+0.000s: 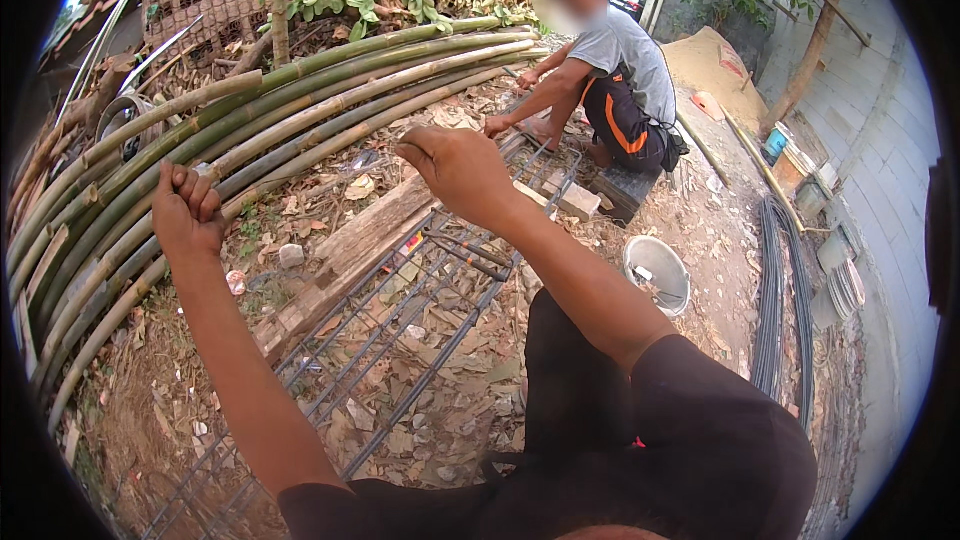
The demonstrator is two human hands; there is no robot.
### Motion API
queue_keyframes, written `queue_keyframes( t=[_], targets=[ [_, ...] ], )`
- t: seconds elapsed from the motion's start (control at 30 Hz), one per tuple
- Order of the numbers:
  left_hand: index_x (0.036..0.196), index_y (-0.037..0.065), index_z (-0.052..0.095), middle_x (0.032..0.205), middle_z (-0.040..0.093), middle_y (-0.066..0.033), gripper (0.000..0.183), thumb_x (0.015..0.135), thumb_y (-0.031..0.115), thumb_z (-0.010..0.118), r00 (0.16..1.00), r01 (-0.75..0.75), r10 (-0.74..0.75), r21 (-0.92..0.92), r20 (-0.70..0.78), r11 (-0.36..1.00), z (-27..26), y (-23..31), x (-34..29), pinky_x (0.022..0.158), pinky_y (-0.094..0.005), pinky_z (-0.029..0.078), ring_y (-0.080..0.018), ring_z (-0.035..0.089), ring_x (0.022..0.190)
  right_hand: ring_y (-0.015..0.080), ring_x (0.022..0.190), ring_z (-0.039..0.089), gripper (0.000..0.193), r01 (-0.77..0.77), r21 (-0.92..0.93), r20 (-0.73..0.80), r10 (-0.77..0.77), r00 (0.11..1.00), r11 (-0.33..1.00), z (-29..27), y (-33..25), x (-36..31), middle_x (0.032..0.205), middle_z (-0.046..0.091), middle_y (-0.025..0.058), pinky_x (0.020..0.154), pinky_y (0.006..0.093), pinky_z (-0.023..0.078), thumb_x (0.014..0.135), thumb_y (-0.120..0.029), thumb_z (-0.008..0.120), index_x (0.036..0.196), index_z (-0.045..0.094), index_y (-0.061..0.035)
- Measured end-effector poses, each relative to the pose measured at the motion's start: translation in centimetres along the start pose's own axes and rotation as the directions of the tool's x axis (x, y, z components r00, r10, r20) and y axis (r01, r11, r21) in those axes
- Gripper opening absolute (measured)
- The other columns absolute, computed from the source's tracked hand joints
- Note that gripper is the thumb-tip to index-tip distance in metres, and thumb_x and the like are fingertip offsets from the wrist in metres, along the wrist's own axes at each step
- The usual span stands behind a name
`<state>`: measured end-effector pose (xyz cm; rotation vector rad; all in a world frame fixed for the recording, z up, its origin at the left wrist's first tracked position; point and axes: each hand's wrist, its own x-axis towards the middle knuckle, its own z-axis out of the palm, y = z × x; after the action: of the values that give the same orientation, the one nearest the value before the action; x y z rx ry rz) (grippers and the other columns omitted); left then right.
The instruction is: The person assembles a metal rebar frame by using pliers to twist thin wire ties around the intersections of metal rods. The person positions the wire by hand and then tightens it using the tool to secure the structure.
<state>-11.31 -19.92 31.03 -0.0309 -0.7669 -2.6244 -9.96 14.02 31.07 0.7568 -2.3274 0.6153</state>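
My left hand [190, 212] is raised at the left, its fingers curled closed with the thumb on top. My right hand [458, 168] is raised near the middle, thumb and fingers pinched together. Whatever either hand holds is too thin or too hidden to make out. Below and between them lies a long frame of steel reinforcing bars [420, 380] with cross ties, running from lower left to upper right. A dark two-armed hand tool [470, 256] rests across its bars. Beside the frame lies a weathered wooden beam [370, 230].
A person [635, 70] sits low on a block at the frame's far end. Curved bamboo poles [300, 110] are stacked at left. A white bucket [657, 275] stands right of my leg. Dark bars [775, 300] lie near the block wall [880, 150]; a sand pile [715, 65] is behind.
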Motion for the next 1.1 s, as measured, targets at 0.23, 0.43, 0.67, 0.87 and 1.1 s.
queue_keyframes(
  t=[0.23, 0.43, 0.67, 0.87, 1.1],
  targets=[
    [0.079, 0.012, 0.043, 0.062, 0.024, 0.0046, 0.04, 0.114, 0.03, 0.047, 0.985, -0.165, 0.166, 0.012, -0.056, 0.986, -2.2, 3.5, 1.2, 0.04, -0.027, 0.016, -0.0074, 0.019, 0.049, 0.0387, 0.068, 0.067, 0.026, 0.001, 0.359, 0.374, -0.145, 0.916, 0.933, 2.9, -3.5, -9.5, 0.067, 0.064, 0.0167, 0.063, 0.0508, 0.051, 0.104, -0.03, 0.061, 0.11, 0.068, -0.006],
    [0.079, 0.012, 0.044, 0.063, 0.025, 0.0046, 0.04, 0.114, 0.03, 0.049, 0.989, -0.131, 0.135, 0.061, -0.064, 0.989, -1.6, 1.1, 1.7, 0.039, -0.0268, 0.016, -0.0071, 0.019, 0.048, 0.0355, 0.071, 0.07, 0.018, 0.252, 0.586, -0.005, -0.307, 0.952, 0.77, -1.1, -6.7, -6.2, 0.085, 0.071, 0.0167, 0.066, 0.0443, 0.054, 0.102, -0.017, 0.065, 0.108, 0.069, -0.0018],
    [0.08, 0.012, 0.044, 0.064, 0.025, 0.0049, 0.039, 0.113, 0.03, 0.051, 0.986, -0.096, 0.09, 0.037, 0.14, 0.995, 1.4, 0.0, -0.1, 0.04, -0.0269, 0.015, -0.007, 0.019, 0.049, 0.0368, 0.081, 0.07, 0.025, -0.294, 0.012, 0.233, 0.283, 0.93, 0.956, 2.5, 2.7, -1.9, 0.09, 0.074, 0.0181, 0.074, 0.0442, 0.054, 0.101, -0.027, 0.065, 0.113, 0.077, -0.0075],
    [0.08, 0.011, 0.044, 0.063, 0.025, 0.004, 0.04, 0.114, 0.03, 0.047, 0.995, -0.046, 0.049, 0.034, -0.092, 0.998, -1.7, -1.1, 2.7, 0.04, -0.0263, 0.016, -0.0073, 0.019, 0.05, 0.0339, 0.082, 0.071, 0.022, 0.23, 0.493, 0.492, -0.487, 0.721, 0.839, 0.0, -8.8, -9.2, 0.084, 0.071, 0.0146, 0.068, 0.0465, 0.055, 0.103, -0.026, 0.061, 0.106, 0.069, -0.0053],
    [0.086, 0.006, 0.044, 0.064, 0.028, 0.0019, 0.038, 0.114, 0.031, 0.042, 0.934, 0.232, -0.18, -0.142, 0.308, 0.962, -2.8, -1.4, 6.9, 0.045, -0.0265, 0.021, -0.01, 0.026, 0.052, 0.0314, 0.08, 0.072, 0.032, -0.066, -0.151, 0.016, 0.07, 0.997, 0.986, -2.4, 6.9, 0.0, 0.089, 0.075, 0.0189, 0.077, 0.0465, 0.055, 0.108, -0.029, 0.055, 0.112, 0.073, -0.0027]
  ],
)
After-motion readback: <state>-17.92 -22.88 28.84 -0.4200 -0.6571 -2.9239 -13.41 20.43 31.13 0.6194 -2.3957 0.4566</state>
